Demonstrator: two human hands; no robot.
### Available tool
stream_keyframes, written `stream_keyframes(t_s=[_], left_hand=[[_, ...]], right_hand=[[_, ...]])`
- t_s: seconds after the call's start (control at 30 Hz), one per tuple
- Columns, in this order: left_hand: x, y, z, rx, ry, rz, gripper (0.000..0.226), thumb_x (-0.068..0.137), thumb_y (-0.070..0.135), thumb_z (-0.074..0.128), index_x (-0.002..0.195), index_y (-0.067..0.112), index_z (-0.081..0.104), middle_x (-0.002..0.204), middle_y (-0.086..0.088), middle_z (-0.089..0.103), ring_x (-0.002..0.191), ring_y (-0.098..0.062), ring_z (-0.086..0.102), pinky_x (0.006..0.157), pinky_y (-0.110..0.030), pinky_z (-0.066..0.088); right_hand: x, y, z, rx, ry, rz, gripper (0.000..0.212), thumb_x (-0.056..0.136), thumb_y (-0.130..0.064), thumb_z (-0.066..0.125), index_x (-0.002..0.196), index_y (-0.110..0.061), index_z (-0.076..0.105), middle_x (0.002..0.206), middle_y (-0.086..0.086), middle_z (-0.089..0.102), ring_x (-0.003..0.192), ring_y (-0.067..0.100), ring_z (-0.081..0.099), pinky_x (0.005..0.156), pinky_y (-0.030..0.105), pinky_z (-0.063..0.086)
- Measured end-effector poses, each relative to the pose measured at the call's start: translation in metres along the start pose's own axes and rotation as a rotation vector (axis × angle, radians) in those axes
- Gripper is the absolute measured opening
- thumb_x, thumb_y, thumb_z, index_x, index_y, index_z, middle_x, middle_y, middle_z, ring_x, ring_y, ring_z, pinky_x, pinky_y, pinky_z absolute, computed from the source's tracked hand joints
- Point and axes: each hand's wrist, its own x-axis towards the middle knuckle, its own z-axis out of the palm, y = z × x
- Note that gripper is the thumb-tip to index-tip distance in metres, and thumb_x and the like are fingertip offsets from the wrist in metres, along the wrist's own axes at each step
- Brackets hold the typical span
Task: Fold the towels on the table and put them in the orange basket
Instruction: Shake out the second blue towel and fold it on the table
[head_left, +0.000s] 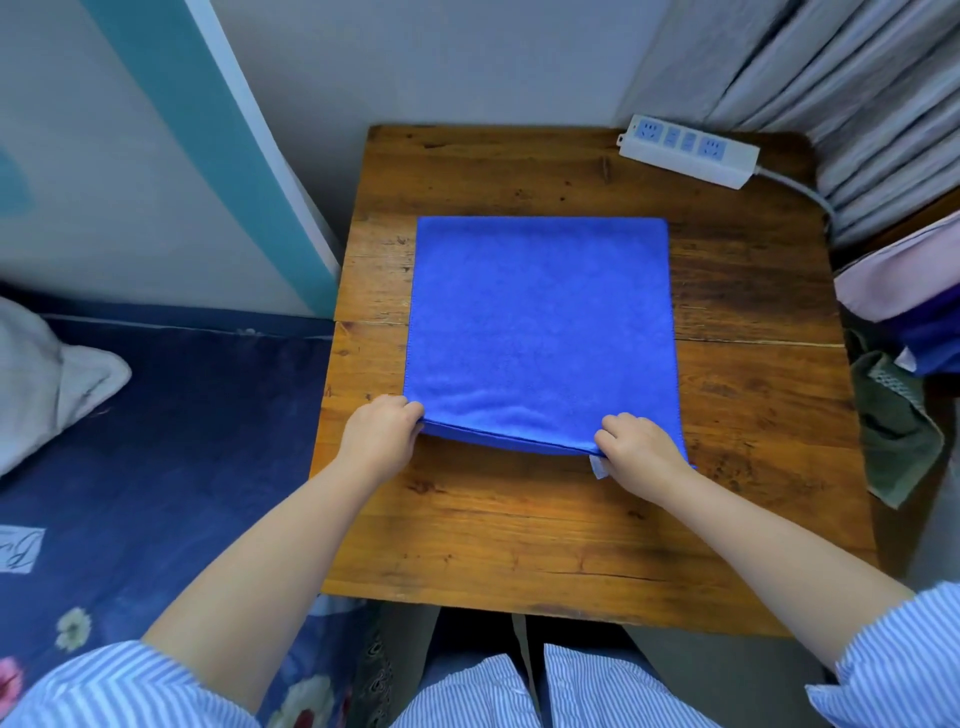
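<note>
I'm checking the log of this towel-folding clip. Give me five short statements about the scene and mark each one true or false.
1. Both hands hold the near edge of the blue towel. True: the left hand and the right hand each pinch it near a near corner.
2. The towel is red. False: it is blue.
3. A white power strip lies at the table's far right corner. True.
4. The orange basket stands on the table beside the towel. False: no orange basket shows in this view.
5. The towel hangs over the table's near edge. False: it lies wholly on the wooden top, with bare wood on every side of it.
</note>
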Motion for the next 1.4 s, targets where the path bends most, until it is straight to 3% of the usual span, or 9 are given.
stream_keyframes(t_s=[0.2,0.33,0.47,0.73,0.8,0.83,0.93,1.17,1.4], left_hand=[[0.001,-0.004,-0.016,-0.016,0.023,0.007,0.025,0.098,0.023,0.037,0.109,0.012,0.056,0.105,-0.005,0.061,0.098,-0.023,0.053,0.074,-0.032,0.044],[-0.001,-0.005,-0.017,0.014,-0.019,0.018,0.025,0.098,0.024,0.036,0.111,0.013,0.054,0.106,-0.005,0.060,0.098,-0.023,0.053,0.075,-0.032,0.045],[-0.004,-0.005,-0.010,0.081,-0.078,0.084,0.026,0.098,0.024,0.035,0.112,0.013,0.054,0.107,-0.005,0.059,0.100,-0.022,0.053,0.072,-0.031,0.043],[-0.017,-0.001,0.022,0.275,-0.339,0.192,0.030,0.090,0.006,0.046,0.119,0.014,0.051,0.115,-0.006,0.054,0.108,-0.023,0.048,0.079,-0.029,0.040],[-0.019,0.002,0.030,0.279,-0.363,0.175,0.033,0.089,0.005,0.046,0.121,0.014,0.050,0.118,-0.006,0.052,0.111,-0.024,0.046,0.083,-0.030,0.040],[-0.020,0.003,0.033,0.278,-0.363,0.164,0.033,0.089,0.005,0.046,0.121,0.014,0.050,0.119,-0.006,0.052,0.112,-0.024,0.046,0.084,-0.030,0.040],[-0.020,0.005,0.036,0.280,-0.355,0.146,0.034,0.088,0.005,0.047,0.121,0.014,0.049,0.118,-0.006,0.051,0.112,-0.024,0.046,0.083,-0.030,0.039],[-0.016,0.010,0.029,0.294,-0.387,0.163,0.029,0.094,0.025,0.038,0.116,0.014,0.055,0.117,-0.006,0.054,0.110,-0.024,0.048,0.083,-0.031,0.039],[0.015,0.027,0.012,0.223,-0.279,0.101,0.025,0.095,0.019,0.034,0.109,0.009,0.052,0.113,-0.008,0.055,0.107,-0.025,0.050,0.071,-0.030,0.038]], right_hand=[[0.007,0.001,-0.016,0.014,0.145,0.027,0.036,0.033,0.012,0.082,0.050,-0.005,0.054,0.049,0.010,0.050,0.035,0.022,0.046,0.027,0.017,0.026],[0.012,0.006,-0.004,0.064,0.048,0.207,0.015,0.075,0.007,0.062,0.087,0.000,0.057,0.086,0.018,0.057,0.064,0.031,0.054,0.047,0.031,0.032],[0.002,0.003,-0.007,-0.013,0.035,0.130,0.042,0.028,0.011,0.084,0.052,-0.006,0.055,0.048,0.008,0.050,0.029,0.021,0.044,0.026,0.019,0.013],[-0.035,0.003,0.018,-0.039,-0.111,0.008,0.046,0.017,0.003,0.085,0.051,-0.011,0.058,0.049,0.004,0.052,0.036,0.017,0.048,0.029,0.016,0.029],[-0.040,0.004,0.023,-0.049,-0.130,0.024,0.040,0.031,0.002,0.086,0.061,-0.010,0.062,0.059,0.005,0.057,0.046,0.018,0.054,0.036,0.020,0.038],[-0.042,0.006,0.027,-0.023,-0.162,0.042,0.032,0.050,0.000,0.081,0.076,-0.008,0.064,0.073,0.008,0.061,0.061,0.021,0.058,0.047,0.024,0.045],[-0.048,0.013,0.037,0.031,-0.273,0.096,0.033,0.088,-0.005,0.045,0.120,-0.012,0.049,0.114,0.007,0.052,0.101,0.022,0.050,0.081,0.028,0.043],[-0.040,0.022,0.025,0.153,-0.318,0.198,0.028,0.091,-0.010,0.039,0.111,-0.014,0.057,0.111,0.005,0.056,0.102,0.021,0.053,0.078,0.027,0.045],[-0.003,0.037,0.011,0.131,-0.171,0.208,0.028,0.091,-0.008,0.038,0.110,-0.006,0.059,0.110,0.009,0.058,0.101,0.024,0.052,0.079,0.030,0.044]])
